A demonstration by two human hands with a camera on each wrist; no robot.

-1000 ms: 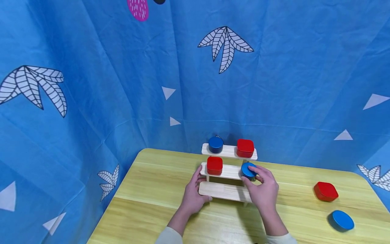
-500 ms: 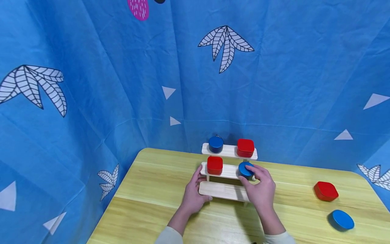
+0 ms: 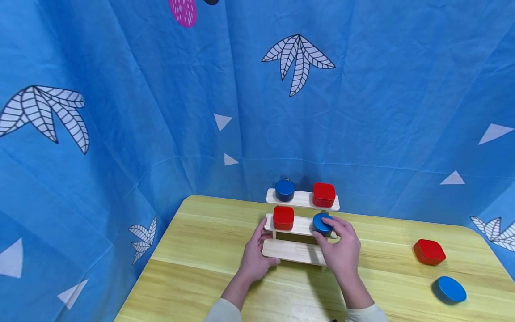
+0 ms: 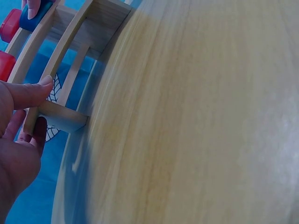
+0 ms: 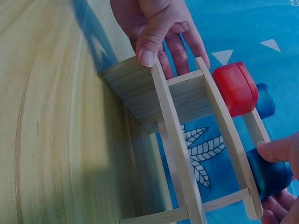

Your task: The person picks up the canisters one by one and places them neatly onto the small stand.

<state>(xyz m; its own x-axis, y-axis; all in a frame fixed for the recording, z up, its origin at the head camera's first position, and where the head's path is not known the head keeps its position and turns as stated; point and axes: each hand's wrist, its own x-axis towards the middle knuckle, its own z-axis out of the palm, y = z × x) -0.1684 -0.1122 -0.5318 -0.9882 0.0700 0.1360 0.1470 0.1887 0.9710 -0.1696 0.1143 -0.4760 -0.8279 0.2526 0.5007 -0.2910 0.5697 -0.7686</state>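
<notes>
A three-tier wooden display shelf stands on the table. My left hand grips its left end, thumb at the lowest board and fingers curled behind. My right hand pinches a blue round tin between thumb and fingers at the right end of the middle board. In the right wrist view this blue tin sits against that board. A red square tin is on the middle board's left. The top board carries another blue round tin at left and a red square tin at right.
On the table to the right lie a red square tin and, nearer, a blue round tin. A blue patterned curtain hangs behind and to the left, close to the table's back edge.
My right hand has slid the pinched blue tin a little leftward along the middle board. The left hand keeps its grip on the shelf.
</notes>
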